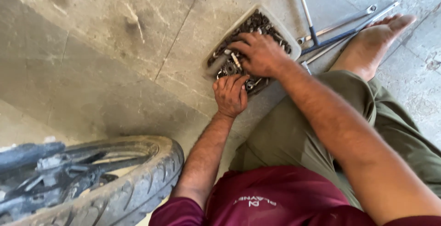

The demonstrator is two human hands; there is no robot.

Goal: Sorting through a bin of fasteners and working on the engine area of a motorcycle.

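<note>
I am sitting on the stone floor (pixel 115 46) with both hands in a shallow plastic tray (pixel 285 32) full of small dark metal parts (pixel 257 23): nuts, bolts and a small toothed gear (pixel 229 68). The tray lies in front of my knees, just left of my bare foot (pixel 372 42). My right hand (pixel 259 53) rests palm down on the heap, fingers spread and bent into the parts; I cannot tell whether it grips any 1 piece. My left hand (pixel 231 95) sits at the tray's near edge, fingers curled in close, touching the parts by the gear. Several long metal tools (pixel 340 26) lie beside the foot. A motorcycle tyre (pixel 138 184) stands near my left elbow.
</note>
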